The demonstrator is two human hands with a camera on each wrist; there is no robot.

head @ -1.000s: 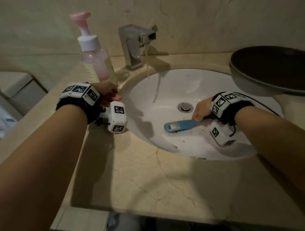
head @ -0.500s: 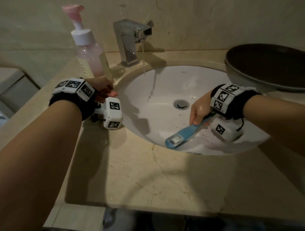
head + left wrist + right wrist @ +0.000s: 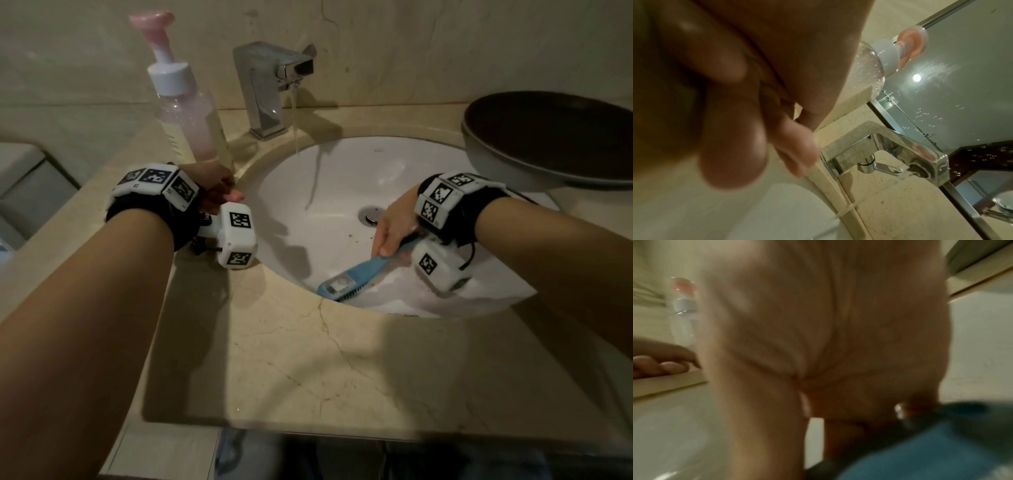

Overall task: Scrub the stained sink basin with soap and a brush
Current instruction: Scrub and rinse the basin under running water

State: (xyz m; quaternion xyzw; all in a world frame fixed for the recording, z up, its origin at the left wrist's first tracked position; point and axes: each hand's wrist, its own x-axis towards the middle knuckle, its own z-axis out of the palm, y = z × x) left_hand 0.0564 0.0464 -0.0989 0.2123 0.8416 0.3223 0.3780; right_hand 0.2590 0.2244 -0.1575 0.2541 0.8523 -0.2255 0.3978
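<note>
The white sink basin (image 3: 342, 192) has a few dark specks beside the drain (image 3: 371, 214). My right hand (image 3: 388, 240) grips the handle of a blue brush (image 3: 356, 277). The brush's bristled head presses on the basin's near wall. In the right wrist view the blue handle (image 3: 941, 443) fills the lower right under my palm. My left hand (image 3: 224, 193) rests on the counter at the basin's left rim, just in front of the pink soap pump bottle (image 3: 185, 113), with its fingers (image 3: 793, 146) relaxed and holding nothing.
The chrome faucet (image 3: 267, 85) at the back runs a thin stream into the basin. A dark round pan (image 3: 555, 137) sits on the counter at the right, overhanging the rim. The beige marble counter (image 3: 325, 359) spreads in front. A mirror (image 3: 962, 65) stands behind.
My right hand swung the brush from pointing left across the basin floor to the near wall, head toward me. The left hand stayed by the bottle.
</note>
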